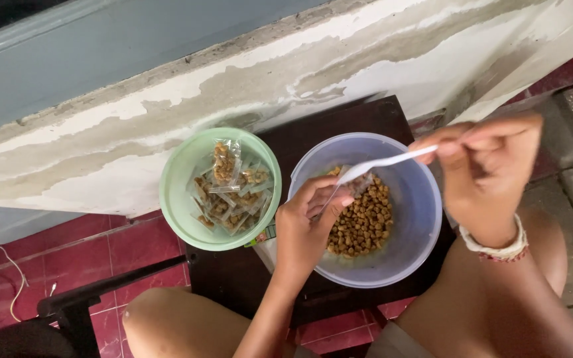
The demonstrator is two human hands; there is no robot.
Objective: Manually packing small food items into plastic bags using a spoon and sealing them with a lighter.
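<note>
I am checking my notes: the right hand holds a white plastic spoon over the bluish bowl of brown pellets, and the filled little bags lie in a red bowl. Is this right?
Not quite: the head view shows the filled little bags in a green bowl, not red. The rest stands: the right hand holds the white plastic spoon over the bluish bowl of brown pellets.

Bare arms, bare knees, one beaded wrist.

No sleeves anywhere: both forearms uncovered from elbow down to the left hand [306, 229] and the right hand [489, 169], with no rings or watch visible. Around the right wrist, a stacked bracelet of small white beads [499, 248] with a thin strand of reddish beads just beneath. Legs bare at both knees. At the bottom edge, a sliver of pale grey cloth [392, 345], too cropped to identify.
</note>
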